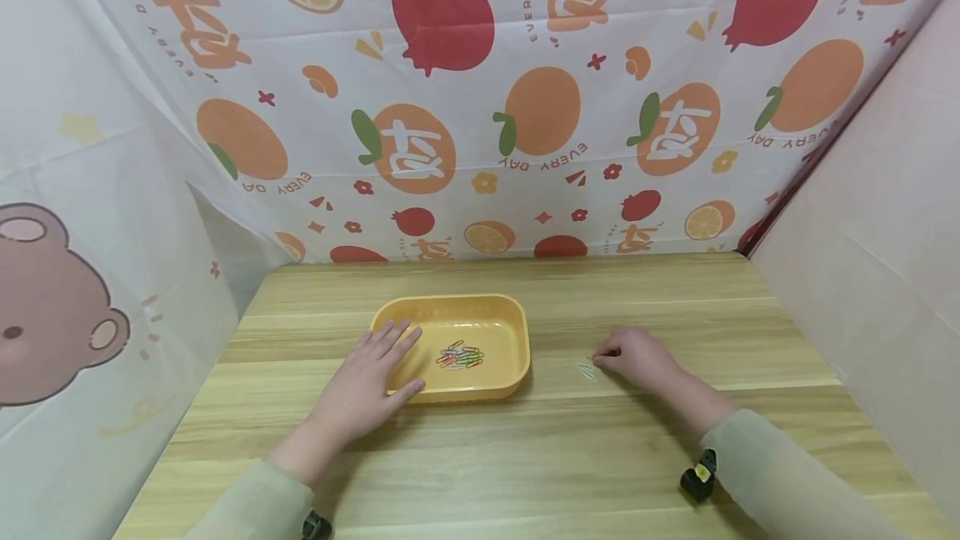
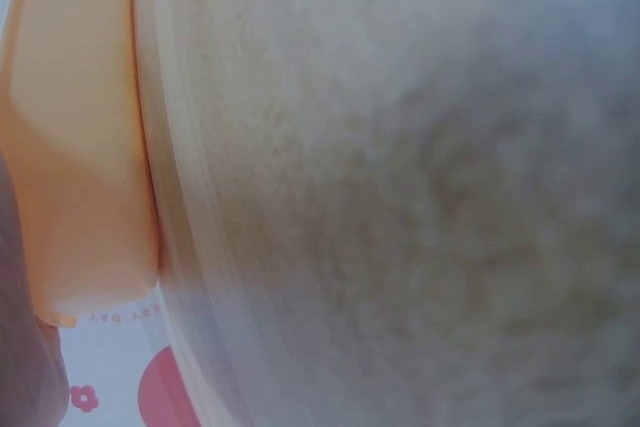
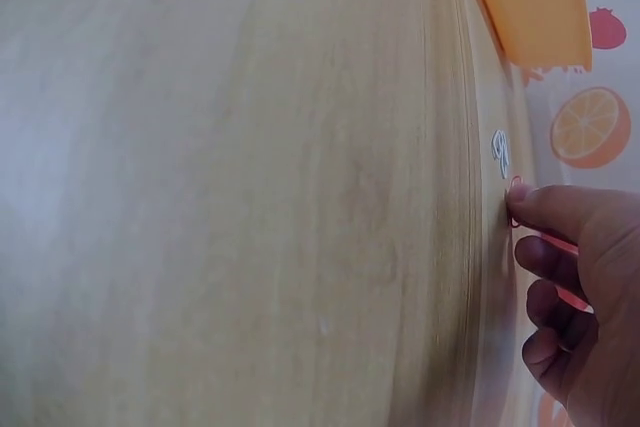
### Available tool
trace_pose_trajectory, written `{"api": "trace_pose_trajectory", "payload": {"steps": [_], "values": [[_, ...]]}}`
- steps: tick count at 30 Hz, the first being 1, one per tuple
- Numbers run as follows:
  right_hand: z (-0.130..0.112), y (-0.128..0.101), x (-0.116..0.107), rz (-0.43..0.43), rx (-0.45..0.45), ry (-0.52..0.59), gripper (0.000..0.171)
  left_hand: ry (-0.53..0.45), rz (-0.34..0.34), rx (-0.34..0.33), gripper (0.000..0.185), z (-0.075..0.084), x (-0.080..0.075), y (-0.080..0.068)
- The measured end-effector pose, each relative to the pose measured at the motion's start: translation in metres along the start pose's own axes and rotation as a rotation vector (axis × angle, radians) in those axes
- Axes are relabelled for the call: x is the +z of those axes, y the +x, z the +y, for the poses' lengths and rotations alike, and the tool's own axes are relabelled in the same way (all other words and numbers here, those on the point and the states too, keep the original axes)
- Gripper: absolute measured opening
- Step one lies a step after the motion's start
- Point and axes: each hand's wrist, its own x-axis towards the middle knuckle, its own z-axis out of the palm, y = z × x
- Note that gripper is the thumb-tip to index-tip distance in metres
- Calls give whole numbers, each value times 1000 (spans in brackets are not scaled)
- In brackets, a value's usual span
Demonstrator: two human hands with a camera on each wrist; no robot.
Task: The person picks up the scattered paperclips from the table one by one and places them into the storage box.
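A yellow tray (image 1: 517, 357) stands on the table, with a small pile of coloured paper clips (image 1: 461, 355) on its floor. My left hand (image 1: 367, 377) rests over the tray's left side, its fingers spread and reaching past the rim. To the right of the tray, my right hand (image 1: 641, 358) pinches a red paper clip (image 3: 516, 181) between thumb and finger, low over the wood. Just beside those fingertips lie a few white paper clips (image 1: 587, 371), also seen in the right wrist view. In the left wrist view only the tray's outer wall (image 2: 85, 127) and the hand's edge show.
The wooden table (image 1: 480, 473) runs back to a fruit-printed cloth (image 1: 480, 148). White cloth walls close in both sides, the left one printed with a bear (image 1: 52, 307). Black wrist devices (image 1: 699, 477) sit at both sleeves.
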Motion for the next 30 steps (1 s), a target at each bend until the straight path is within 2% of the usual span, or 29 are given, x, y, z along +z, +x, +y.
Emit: {"api": "trace_pose_trajectory", "payload": {"steps": [10,24,30], "values": [[0,1,-2,-3,73,104,6,5,-12,-6,76,0,1,0],[-3,6,-2,12,116,189,8,8,-20,-9,76,1,1,-1],[-10,12,-3,10,135,282,11,19,-7,0,76,1,2,-2]]}}
